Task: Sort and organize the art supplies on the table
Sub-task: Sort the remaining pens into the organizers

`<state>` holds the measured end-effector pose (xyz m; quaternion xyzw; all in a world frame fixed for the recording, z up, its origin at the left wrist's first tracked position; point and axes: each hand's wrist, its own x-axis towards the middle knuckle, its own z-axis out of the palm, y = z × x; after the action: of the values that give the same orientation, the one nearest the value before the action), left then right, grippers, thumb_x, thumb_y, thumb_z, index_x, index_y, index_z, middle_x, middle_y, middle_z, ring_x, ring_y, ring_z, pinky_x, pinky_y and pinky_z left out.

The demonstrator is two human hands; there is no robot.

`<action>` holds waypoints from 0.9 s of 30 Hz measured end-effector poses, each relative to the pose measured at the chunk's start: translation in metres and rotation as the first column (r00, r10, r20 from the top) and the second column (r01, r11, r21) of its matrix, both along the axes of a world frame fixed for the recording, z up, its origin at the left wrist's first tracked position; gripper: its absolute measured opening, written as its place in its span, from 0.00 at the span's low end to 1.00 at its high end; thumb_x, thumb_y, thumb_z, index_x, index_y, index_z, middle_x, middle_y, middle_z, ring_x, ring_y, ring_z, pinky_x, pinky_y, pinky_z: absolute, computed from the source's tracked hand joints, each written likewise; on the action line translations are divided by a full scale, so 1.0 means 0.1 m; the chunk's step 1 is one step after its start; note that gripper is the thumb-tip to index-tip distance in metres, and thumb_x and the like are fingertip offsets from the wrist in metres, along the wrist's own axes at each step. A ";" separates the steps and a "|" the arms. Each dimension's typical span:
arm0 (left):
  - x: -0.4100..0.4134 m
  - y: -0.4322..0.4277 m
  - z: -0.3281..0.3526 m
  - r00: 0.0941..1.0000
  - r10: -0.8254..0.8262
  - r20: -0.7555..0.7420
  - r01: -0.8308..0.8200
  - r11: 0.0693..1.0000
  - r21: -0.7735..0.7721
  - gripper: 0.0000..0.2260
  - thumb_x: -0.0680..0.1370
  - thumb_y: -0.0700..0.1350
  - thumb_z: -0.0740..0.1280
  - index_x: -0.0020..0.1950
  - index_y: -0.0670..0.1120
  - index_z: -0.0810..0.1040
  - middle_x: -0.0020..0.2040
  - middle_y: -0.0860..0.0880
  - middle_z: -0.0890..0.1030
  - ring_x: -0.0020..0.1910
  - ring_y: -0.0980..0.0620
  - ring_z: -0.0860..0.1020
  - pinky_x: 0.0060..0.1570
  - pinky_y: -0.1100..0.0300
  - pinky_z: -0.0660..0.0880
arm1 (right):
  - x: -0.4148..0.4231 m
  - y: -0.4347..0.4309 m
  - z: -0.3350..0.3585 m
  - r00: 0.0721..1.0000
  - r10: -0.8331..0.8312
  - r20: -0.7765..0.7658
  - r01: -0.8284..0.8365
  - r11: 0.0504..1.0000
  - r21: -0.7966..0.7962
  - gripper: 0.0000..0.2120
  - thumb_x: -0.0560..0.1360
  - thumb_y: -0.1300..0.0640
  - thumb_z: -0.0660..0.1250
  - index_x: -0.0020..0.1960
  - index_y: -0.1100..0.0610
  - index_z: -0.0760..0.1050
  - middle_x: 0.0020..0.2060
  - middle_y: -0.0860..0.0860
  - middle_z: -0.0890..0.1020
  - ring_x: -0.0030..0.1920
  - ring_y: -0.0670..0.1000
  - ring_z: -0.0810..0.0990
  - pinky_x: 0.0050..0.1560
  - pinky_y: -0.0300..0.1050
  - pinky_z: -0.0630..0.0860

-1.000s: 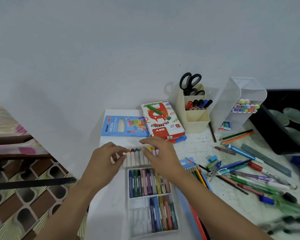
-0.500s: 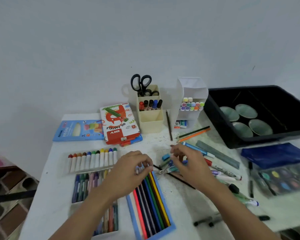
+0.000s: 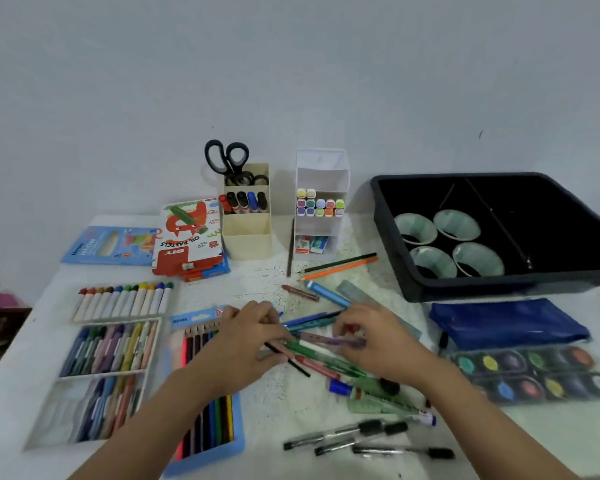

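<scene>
Left hand (image 3: 246, 341) and right hand (image 3: 381, 344) curl fingers round loose pens (image 3: 312, 353). The pens are probably light, stiff and roll-prone; grip mid-barrel.

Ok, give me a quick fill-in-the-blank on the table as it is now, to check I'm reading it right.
1. The black tub holds ____ pale green dishes.
2. The scissors in the cream holder have ____ handles.
3. The left hand grips loose pens while the right hand pinches a ____ marker.
4. The red-and-white box reads OIL ____.

Missing words: four; black; purple; PASTELS.
</scene>
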<state>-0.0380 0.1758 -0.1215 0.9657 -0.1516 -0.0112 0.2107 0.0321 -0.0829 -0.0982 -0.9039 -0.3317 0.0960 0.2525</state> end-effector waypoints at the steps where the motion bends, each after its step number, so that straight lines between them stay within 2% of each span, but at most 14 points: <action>1: -0.01 -0.03 0.00 1.000 0.002 0.004 -0.002 1.000 0.002 0.12 0.77 0.59 0.68 0.60 0.63 0.79 0.55 0.60 0.69 0.57 0.60 0.67 0.53 0.55 0.56 | 0.00 -0.03 -0.01 1.000 0.017 -0.004 -0.017 1.000 0.003 0.05 0.70 0.51 0.75 0.42 0.45 0.80 0.41 0.42 0.79 0.45 0.43 0.77 0.47 0.43 0.76; 4: -0.03 -0.08 0.00 1.000 0.028 0.009 -0.029 0.999 0.025 0.10 0.77 0.56 0.71 0.58 0.62 0.79 0.55 0.60 0.70 0.57 0.59 0.68 0.54 0.55 0.57 | -0.05 -0.10 -0.05 0.999 0.034 -0.038 -0.034 0.999 -0.002 0.03 0.70 0.50 0.75 0.43 0.44 0.83 0.42 0.41 0.78 0.47 0.43 0.75 0.51 0.45 0.76; 6: -0.05 -0.08 -0.01 0.999 0.050 0.020 -0.051 0.998 0.033 0.09 0.75 0.55 0.73 0.54 0.62 0.80 0.55 0.60 0.70 0.57 0.59 0.69 0.53 0.55 0.56 | -0.11 -0.09 -0.07 0.998 0.058 -0.041 -0.058 0.998 -0.021 0.05 0.71 0.46 0.75 0.45 0.46 0.84 0.42 0.41 0.76 0.48 0.43 0.74 0.53 0.47 0.74; 10: -0.09 -0.06 -0.01 0.996 0.089 0.024 -0.090 0.993 0.082 0.08 0.74 0.56 0.73 0.52 0.63 0.80 0.57 0.60 0.71 0.59 0.59 0.69 0.54 0.54 0.57 | -0.22 0.02 -0.09 0.995 0.091 0.031 -0.089 0.995 -0.047 0.08 0.75 0.43 0.71 0.47 0.46 0.82 0.44 0.42 0.75 0.50 0.45 0.72 0.53 0.48 0.69; 15: -0.06 -0.11 0.04 0.997 0.043 0.058 -0.053 0.984 0.171 0.07 0.76 0.53 0.72 0.53 0.61 0.78 0.55 0.56 0.70 0.56 0.56 0.69 0.50 0.53 0.58 | -0.32 0.21 -0.08 0.985 0.104 0.135 -0.078 0.979 -0.189 0.10 0.78 0.42 0.66 0.50 0.48 0.81 0.51 0.45 0.75 0.57 0.49 0.70 0.57 0.50 0.63; 19: 0.00 -0.14 0.09 0.997 -0.036 0.069 0.022 0.980 0.196 0.05 0.77 0.51 0.71 0.51 0.60 0.77 0.54 0.55 0.69 0.51 0.59 0.66 0.49 0.55 0.57 | -0.33 0.27 -0.06 0.991 0.080 0.109 -0.053 0.972 -0.227 0.08 0.78 0.45 0.67 0.52 0.48 0.81 0.54 0.45 0.75 0.60 0.50 0.71 0.56 0.50 0.61; 22: 0.02 -0.12 0.11 0.991 -0.095 0.092 0.073 0.974 0.214 0.03 0.78 0.50 0.71 0.49 0.59 0.79 0.54 0.55 0.70 0.49 0.59 0.66 0.48 0.55 0.56 | -0.31 0.29 -0.05 0.997 0.049 0.059 -0.037 0.980 -0.194 0.06 0.77 0.46 0.69 0.51 0.46 0.81 0.49 0.41 0.73 0.58 0.48 0.73 0.56 0.49 0.63; 25: 0.02 -0.08 0.14 0.986 -0.137 0.090 0.115 0.970 0.213 0.00 0.78 0.52 0.71 0.47 0.58 0.81 0.53 0.57 0.73 0.49 0.59 0.70 0.47 0.55 0.57 | -0.26 0.30 -0.02 0.999 0.044 0.010 -0.042 0.982 -0.183 0.06 0.77 0.46 0.69 0.48 0.47 0.81 0.43 0.39 0.68 0.49 0.45 0.70 0.56 0.49 0.69; 27: 0.02 -0.08 0.12 0.982 -0.166 0.087 0.141 0.960 0.240 0.01 0.78 0.52 0.70 0.49 0.59 0.81 0.53 0.58 0.76 0.49 0.57 0.74 0.47 0.55 0.56 | -0.23 0.30 -0.01 0.999 0.026 -0.036 -0.031 0.987 -0.156 0.07 0.77 0.46 0.69 0.46 0.48 0.80 0.42 0.39 0.70 0.45 0.44 0.72 0.52 0.47 0.74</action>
<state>-0.0355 0.1681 -0.1091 0.9682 -0.2348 0.0060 0.0861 0.0087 -0.0527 -0.0991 -0.9143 -0.3316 0.1408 0.1853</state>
